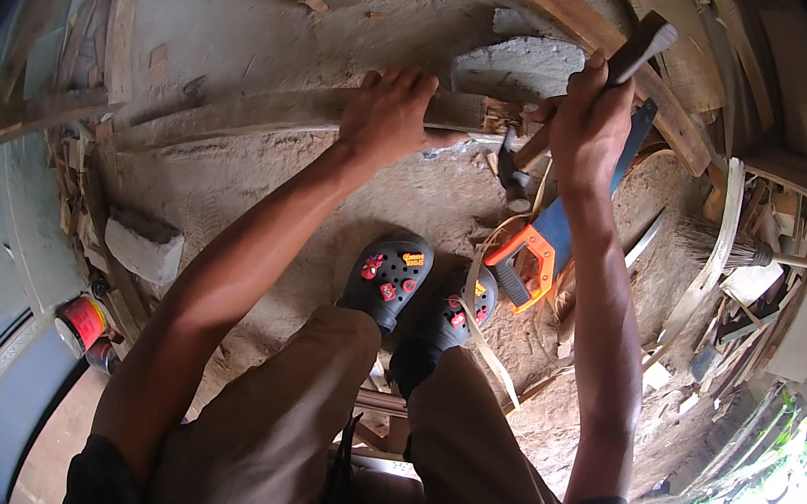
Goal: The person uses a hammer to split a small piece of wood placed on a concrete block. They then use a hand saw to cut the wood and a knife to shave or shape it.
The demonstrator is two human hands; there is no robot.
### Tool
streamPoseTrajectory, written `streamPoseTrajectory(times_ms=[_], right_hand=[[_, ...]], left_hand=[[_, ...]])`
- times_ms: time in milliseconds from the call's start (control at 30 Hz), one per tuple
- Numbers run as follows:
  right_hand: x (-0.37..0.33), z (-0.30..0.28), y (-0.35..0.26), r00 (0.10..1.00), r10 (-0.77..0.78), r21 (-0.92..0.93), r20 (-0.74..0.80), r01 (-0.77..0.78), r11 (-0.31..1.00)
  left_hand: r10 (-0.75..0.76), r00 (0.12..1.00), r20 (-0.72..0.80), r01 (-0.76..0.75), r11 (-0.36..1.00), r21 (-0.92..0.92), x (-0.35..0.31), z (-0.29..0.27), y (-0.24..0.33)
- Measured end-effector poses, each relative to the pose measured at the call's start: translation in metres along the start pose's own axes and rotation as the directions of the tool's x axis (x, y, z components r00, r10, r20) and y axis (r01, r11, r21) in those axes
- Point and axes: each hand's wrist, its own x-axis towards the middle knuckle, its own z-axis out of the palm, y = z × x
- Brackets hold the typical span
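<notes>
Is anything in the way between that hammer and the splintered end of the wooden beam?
Nothing visible is. The hammer, held in the right hand, is close beside the splintered end of the beam; whether they touch is unclear. The left hand is on the beam.

The left grip [387,117] bends downward, knuckles up, while the right grip [588,126] is clenched.

Floor [435,201] open between beam [239,116] and shoes [386,275], room for a hand to pass low; left forearm [260,234] bounds it on the left. Between left hand [390,114] and right hand [590,124], beam end and hammer [533,149] block. Beyond the beam: floor open leftward, stone block [512,64] in the way rightward. Right of shoes: saw [553,228], wood strip [493,359] obstruct.
</notes>
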Motion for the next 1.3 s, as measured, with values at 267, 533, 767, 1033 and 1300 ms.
streamPoseTrajectory(times_ms=[267, 533, 767, 1033, 1300], right_hand=[[0.019, 0.024, 0.001, 0.992, -0.116, -0.236, -0.043, 0.103, 0.966], [0.013, 0.035, 0.002, 0.980, -0.191, -0.121, -0.056, 0.183, 0.976], [0.017, 0.039, 0.012, 0.962, -0.242, 0.329, -0.128, 0.271, 0.905], [0.019, 0.040, 0.015, 0.982, -0.186, 0.225, 0.025, 0.176, 0.959], [0.010, 0.038, 0.011, 0.976, -0.206, 0.420, -0.064, 0.214, 0.882]], left_hand=[[-0.011, 0.998, 0.057, 0.011, 1.000, 0.013, 0.000, -0.003, 0.000], [-0.016, 0.997, 0.073, 0.014, 0.999, 0.029, 0.002, -0.002, -0.003], [-0.024, 0.987, 0.159, 0.020, 0.999, 0.025, 0.008, -0.005, -0.005], [0.000, 1.000, 0.014, -0.001, 0.999, 0.046, -0.003, 0.000, 0.001], [-0.001, 0.999, 0.035, 0.001, 1.000, 0.011, 0.003, 0.000, -0.003]])
